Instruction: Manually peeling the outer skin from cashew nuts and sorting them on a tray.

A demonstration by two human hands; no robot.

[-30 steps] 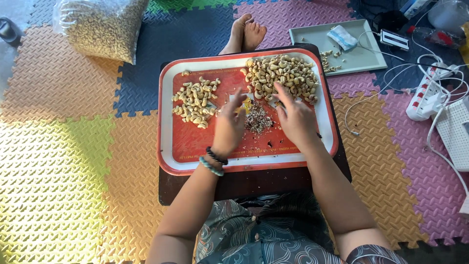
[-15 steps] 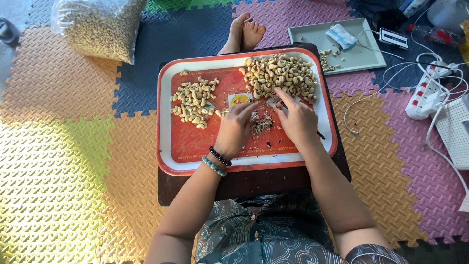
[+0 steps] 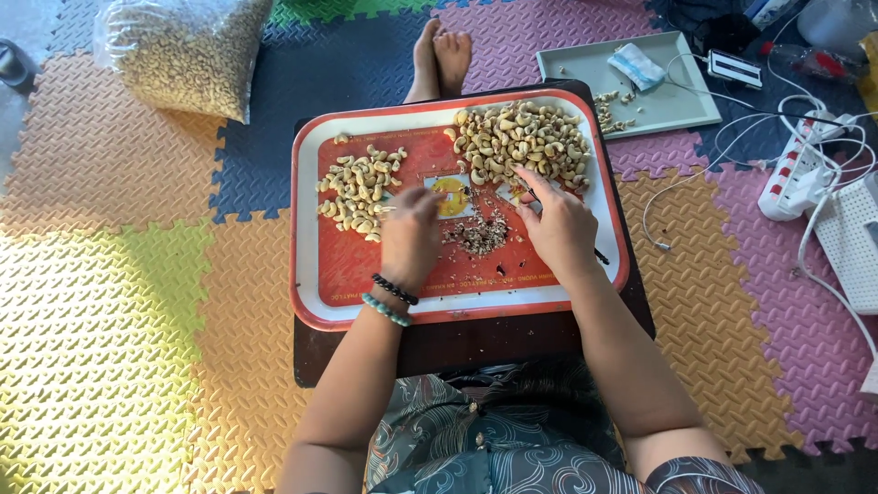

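- A red tray [image 3: 334,274] with a white rim lies on a dark board across the person's lap; every place below is told from this tray.
- The left hand [image 3: 410,236] hovers over the tray's middle, knuckles up and fingers curled inward toward the smaller pile of cashews [image 3: 358,190]. Whether it pinches a nut cannot be told, as the fingertips are tucked under.
- Two bead bracelets [image 3: 391,300], one dark and one green, circle the left wrist near the tray's front rim.
- The right hand [image 3: 558,224] rests over the tray's right half, loosely half-closed, forefinger stretched to the edge of the larger pile of cashews [image 3: 523,139]. A thin dark tool [image 3: 599,257] pokes out beneath this hand, though the grasp on it is hidden.
- The larger pile fills the tray's far right corner; the smaller pile sits in its left half, well apart from the other.
- A heap of brown husk scraps [image 3: 479,236] lies at the tray's centre, between the two hands.
- Beyond the tray's far edge the person's bare feet [image 3: 443,55] rest on coloured foam floor mats [image 3: 119,302].
- Far left of the tray stands a clear plastic sack of nuts [image 3: 183,50].
- Far right of the tray lies a grey tray [image 3: 677,101] with a few nuts and a small packet, then a white power strip [image 3: 794,174] with cables.
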